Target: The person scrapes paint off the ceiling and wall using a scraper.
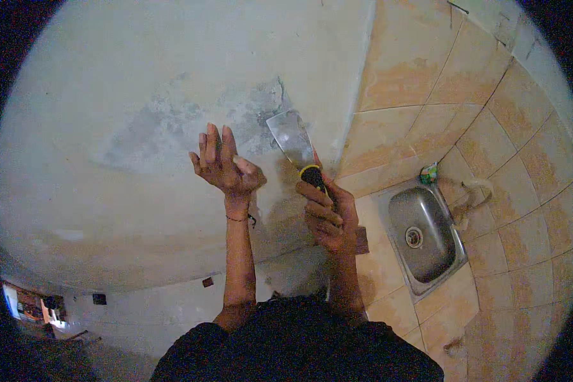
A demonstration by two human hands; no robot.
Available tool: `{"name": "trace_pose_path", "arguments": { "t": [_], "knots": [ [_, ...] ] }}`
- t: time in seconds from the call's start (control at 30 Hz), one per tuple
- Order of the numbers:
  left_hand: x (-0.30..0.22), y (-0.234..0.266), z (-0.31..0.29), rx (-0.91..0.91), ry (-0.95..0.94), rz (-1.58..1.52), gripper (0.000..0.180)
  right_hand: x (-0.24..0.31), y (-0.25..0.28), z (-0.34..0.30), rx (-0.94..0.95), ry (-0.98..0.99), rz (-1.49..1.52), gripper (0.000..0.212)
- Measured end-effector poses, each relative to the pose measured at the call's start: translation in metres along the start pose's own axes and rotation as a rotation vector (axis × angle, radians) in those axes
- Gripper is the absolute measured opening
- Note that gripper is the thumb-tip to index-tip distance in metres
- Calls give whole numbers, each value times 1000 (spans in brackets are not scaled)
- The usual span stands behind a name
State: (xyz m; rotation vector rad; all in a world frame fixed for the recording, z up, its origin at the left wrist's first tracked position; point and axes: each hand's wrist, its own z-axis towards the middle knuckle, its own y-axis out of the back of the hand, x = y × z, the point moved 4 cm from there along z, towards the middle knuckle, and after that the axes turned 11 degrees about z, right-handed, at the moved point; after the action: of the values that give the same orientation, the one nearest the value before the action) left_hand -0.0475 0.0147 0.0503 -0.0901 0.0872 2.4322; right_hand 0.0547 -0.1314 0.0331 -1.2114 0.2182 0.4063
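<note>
My right hand [330, 213] is closed round the black handle of a putty knife [291, 137], which has a yellow ring below its wide metal blade. The blade points up and left, in front of or against the lower right of a rough grey patch [143, 130] on the pale wall [127, 57]. A dark crack shows just above the blade. To the left, my left hand [226, 162] is raised with its fingers apart and nothing in it. It overlaps the patch's lower edge in view; whether it touches the wall I cannot tell.
Right of my right hand, a metal sink [403, 216] is set in a tiled counter [388, 274]. A small green packet [428, 173] stands at its far corner. Orange-and-cream tiles [452, 76] cover the adjoining wall. Some small dark objects and a bright opening [13, 300] appear at lower left.
</note>
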Motion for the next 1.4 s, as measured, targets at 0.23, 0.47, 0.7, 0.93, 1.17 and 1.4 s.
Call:
{"name": "trace_pose_path", "arguments": {
  "t": [0.23,0.47,0.7,0.93,1.17,1.4],
  "knots": [
    [-1,-2,-1,-11,-1,17,54,-1,3,5,261,-231,-58,23],
    [-3,0,2,-34,6,-1,50,5,7,2,-27,29,15,23],
    [-3,-1,-1,-15,19,15,48,4,7,0,-6,-2,76,24],
    [1,-3,1,-24,14,-11,50,1,2,6,44,-84,93,25],
    [-1,-3,-5,4,16,12,51,-2,-2,2,-29,13,127,28],
    [-2,0,1,-22,25,-1,50,4,0,3,-36,-6,34,27]
  ]
}}
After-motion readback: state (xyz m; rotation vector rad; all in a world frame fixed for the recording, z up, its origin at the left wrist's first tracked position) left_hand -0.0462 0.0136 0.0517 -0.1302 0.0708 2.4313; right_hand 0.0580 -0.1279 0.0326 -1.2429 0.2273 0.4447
